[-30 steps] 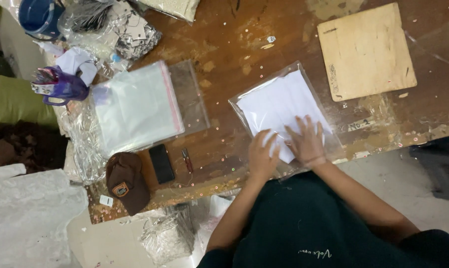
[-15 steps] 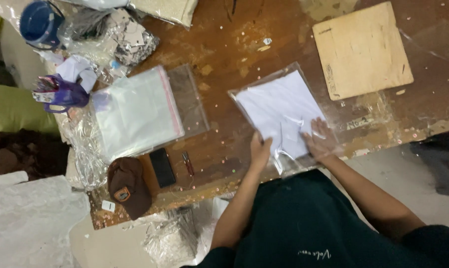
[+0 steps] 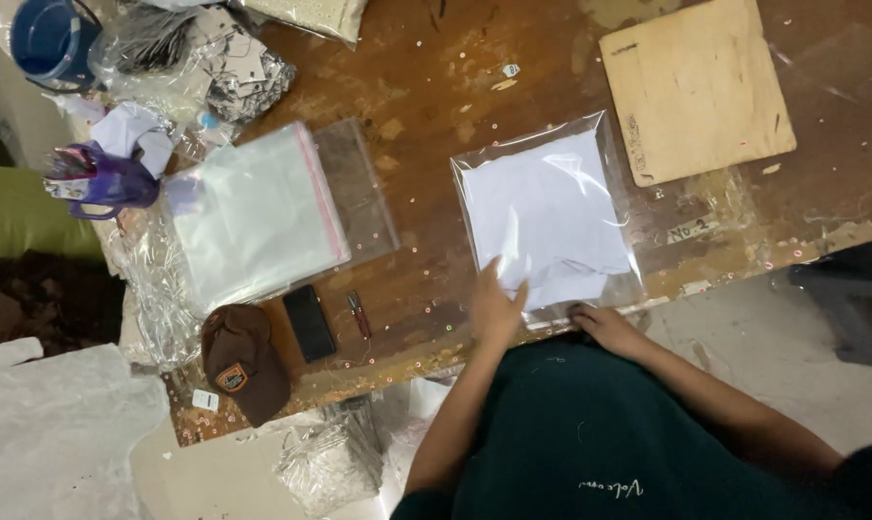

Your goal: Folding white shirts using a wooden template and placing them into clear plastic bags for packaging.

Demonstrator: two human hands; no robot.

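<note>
A clear plastic bag with a white folded sheet inside (image 3: 549, 214) lies flat on the worn wooden table (image 3: 426, 106). My left hand (image 3: 496, 304) rests flat on the bag's near left corner, fingers spread. At the bag's near edge, close to the table's front, my right hand (image 3: 601, 325) has its fingers curled at the bag's open end. Whether it pinches the plastic, I cannot tell.
A stack of empty clear bags (image 3: 258, 214) lies to the left. Near it sit a brown cap (image 3: 241, 360), a black phone (image 3: 310, 323) and small pliers (image 3: 359, 314). A square wooden board (image 3: 696, 87) is at the back right, a blue bucket (image 3: 49, 39) at the far left.
Both hands have slid from the middle of the bag toward its near edge. The right hand has dropped to the bag's opening at the table's front.
</note>
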